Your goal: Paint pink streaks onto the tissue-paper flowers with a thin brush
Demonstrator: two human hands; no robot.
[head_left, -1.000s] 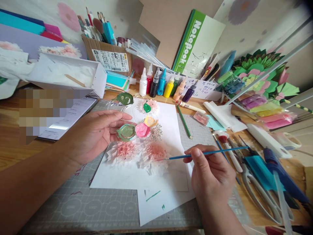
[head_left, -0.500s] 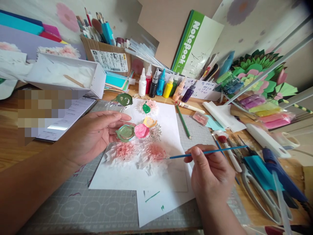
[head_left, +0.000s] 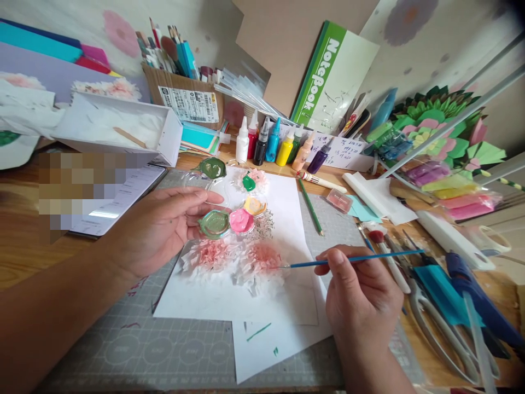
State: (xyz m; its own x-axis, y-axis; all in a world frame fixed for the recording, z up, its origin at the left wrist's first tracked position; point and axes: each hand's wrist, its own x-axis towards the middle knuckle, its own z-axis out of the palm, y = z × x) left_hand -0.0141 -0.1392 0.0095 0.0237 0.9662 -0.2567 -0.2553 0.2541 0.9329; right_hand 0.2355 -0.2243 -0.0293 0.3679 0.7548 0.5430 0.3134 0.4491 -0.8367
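My left hand is closed on the edge of a clear plastic paint palette, its wells holding green, pink and yellow-orange paint. In my right hand, a thin blue paintbrush is pinched between thumb and fingers. Its tip is at the right side of a ruffled pink-and-white paper flower; whether it touches the petals is hard to tell. A similar paper flower lies just left of it, below the palette. Both rest on white paper sheets. Part of a third flower shows behind the palette.
Several paint bottles stand in a row at the back. A green pencil lies right of the paper. Scissors and a blue glue gun lie at right. A phone and white box are at left.
The whole view has shifted slightly to the right and down. Both hands keep their grips, and the brush tip stays by the right side of the same flower.
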